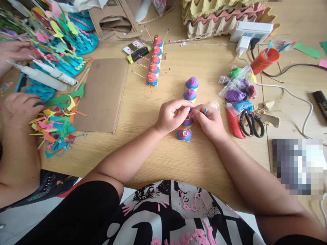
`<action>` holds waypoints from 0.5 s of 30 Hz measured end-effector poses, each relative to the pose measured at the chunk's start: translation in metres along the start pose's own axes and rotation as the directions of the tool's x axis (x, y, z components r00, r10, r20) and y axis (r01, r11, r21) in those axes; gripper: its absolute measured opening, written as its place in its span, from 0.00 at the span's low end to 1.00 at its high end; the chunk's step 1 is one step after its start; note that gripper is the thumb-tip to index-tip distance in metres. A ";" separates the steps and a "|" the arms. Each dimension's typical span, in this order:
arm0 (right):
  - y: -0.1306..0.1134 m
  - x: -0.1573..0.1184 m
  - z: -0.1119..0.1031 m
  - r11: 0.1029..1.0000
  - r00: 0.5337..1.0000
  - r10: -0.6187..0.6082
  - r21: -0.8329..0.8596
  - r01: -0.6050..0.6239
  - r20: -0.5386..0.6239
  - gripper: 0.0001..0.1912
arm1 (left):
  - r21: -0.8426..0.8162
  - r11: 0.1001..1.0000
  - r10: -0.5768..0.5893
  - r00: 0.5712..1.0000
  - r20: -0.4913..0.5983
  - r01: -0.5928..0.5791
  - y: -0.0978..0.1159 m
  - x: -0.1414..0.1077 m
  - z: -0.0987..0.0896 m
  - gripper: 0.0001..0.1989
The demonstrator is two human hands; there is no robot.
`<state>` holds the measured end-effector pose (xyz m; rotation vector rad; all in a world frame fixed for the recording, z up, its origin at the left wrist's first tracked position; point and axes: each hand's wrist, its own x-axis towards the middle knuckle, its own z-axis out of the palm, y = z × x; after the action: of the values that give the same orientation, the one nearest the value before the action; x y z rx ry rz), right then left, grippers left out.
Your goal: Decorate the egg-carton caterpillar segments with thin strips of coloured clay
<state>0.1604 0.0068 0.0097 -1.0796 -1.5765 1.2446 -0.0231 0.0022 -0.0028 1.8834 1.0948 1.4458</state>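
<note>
A row of egg-carton bumps [184,135] covered in purple and blue clay runs away from me, some with yellow rings on top. Over its middle bumps, my left hand [170,115] and my right hand [212,123] meet at the fingertips. The left thumb and forefinger are pinched together; what lies between them is too small to make out. From the closed right fingers pokes the end of a small blue stick [205,111]. Farther off stands a finished-looking red and blue egg-carton caterpillar [154,68] with purple-tipped sticks along its sides.
Right of my hands lie black-handled scissors [251,124], bagged clay [236,94], an orange cup [265,61] and a power strip [251,31] with cables. Cardboard [99,95] and paper scraps [55,127] lie left, beside another person's hands [21,109]. Egg cartons [219,17] are stacked behind.
</note>
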 end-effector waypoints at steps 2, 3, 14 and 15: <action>0.000 0.000 0.000 1.000 1.000 0.000 -0.004 -0.001 -0.004 0.15 | 0.000 1.000 0.008 1.000 -0.001 -0.008 0.000 0.000 0.000 0.10; 0.000 0.000 0.000 1.000 1.000 0.001 -0.006 -0.001 -0.007 0.15 | 0.002 1.000 0.011 1.000 -0.002 -0.011 0.000 0.000 0.000 0.09; -0.001 0.001 0.001 0.999 1.000 0.009 0.033 -0.009 -0.012 0.16 | -0.252 0.966 -0.034 0.996 0.079 0.053 0.008 0.001 -0.002 0.16; -0.001 0.001 0.001 0.999 1.000 0.010 0.035 -0.009 -0.021 0.17 | -0.267 0.960 -0.056 0.993 0.101 0.081 0.009 0.001 -0.002 0.17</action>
<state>0.1595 0.0071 0.0103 -1.0762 -1.5303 1.2588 -0.0220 -0.0019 0.0054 1.6850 0.8619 1.3779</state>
